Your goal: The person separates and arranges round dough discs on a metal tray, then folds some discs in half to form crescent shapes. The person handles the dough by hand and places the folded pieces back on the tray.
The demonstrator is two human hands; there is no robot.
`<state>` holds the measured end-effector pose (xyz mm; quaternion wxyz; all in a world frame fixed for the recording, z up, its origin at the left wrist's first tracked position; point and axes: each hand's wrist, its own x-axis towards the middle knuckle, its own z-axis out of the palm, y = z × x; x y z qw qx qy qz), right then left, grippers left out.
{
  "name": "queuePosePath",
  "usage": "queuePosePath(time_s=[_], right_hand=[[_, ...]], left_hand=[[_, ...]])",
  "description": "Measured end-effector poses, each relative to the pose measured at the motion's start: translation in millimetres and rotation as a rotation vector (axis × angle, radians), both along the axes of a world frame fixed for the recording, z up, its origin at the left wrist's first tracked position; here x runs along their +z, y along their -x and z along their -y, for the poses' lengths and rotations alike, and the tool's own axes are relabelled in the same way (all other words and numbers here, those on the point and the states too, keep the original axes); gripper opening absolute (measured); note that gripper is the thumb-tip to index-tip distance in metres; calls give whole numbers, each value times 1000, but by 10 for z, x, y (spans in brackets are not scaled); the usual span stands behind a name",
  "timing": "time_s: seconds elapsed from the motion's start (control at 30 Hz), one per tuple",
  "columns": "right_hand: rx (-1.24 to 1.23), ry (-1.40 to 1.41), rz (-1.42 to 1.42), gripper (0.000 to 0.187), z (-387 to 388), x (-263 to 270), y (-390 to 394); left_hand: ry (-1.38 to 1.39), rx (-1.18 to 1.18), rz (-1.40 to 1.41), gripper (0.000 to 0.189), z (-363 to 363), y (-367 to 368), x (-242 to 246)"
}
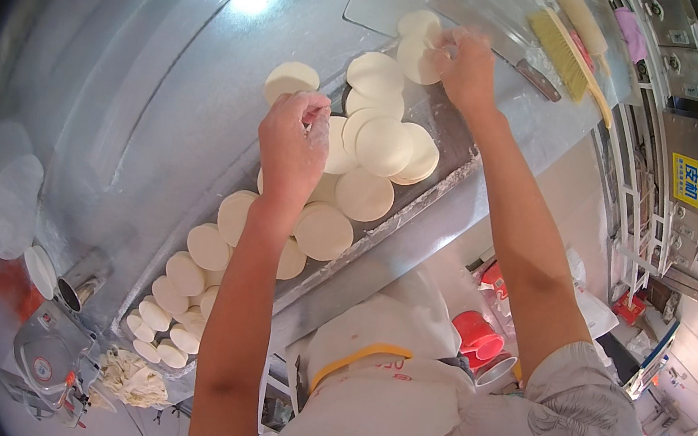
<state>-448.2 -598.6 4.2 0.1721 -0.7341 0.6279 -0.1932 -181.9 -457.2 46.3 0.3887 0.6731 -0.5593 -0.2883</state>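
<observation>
My left hand (296,141) hovers over the left side of the rounds, fingertips drawn together, beside a flat pale dough round (290,77). Whether it pinches anything is hidden. At the far end, my right hand (469,73) has its slightly blurred fingers on the right edge of another dough round (418,61). Many overlapping dough rounds (384,147) lie in a long dark tray (452,128) with a floury rim. Smaller, thicker dough discs (152,315) sit at its near-left end.
A knife (538,80), a bench brush (563,53) and a rolling pin (577,11) lie at the far right of the metal worktop (183,55). At left are a plastic bag (3,197), a metal cylinder (81,285), a machine (54,349) and dough scraps (132,379).
</observation>
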Motion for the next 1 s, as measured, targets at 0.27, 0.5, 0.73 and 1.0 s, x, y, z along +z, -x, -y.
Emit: queuePosePath(time_s=[0.27, 0.5, 0.73, 1.0], right_hand=[[38, -495, 616, 27, -497, 1209, 4], [178, -712, 854, 22, -692, 1074, -85], [628, -266, 181, 52, 214, 229, -478], [791, -324, 210, 37, 441, 45, -535]], left_hand=[[-132, 115, -764, 29, -96, 519, 407], [-481, 112, -1142, 32, -418, 493, 579], [-464, 322, -699, 33, -587, 519, 565], [-384, 512, -766, 35, -467, 877, 581]])
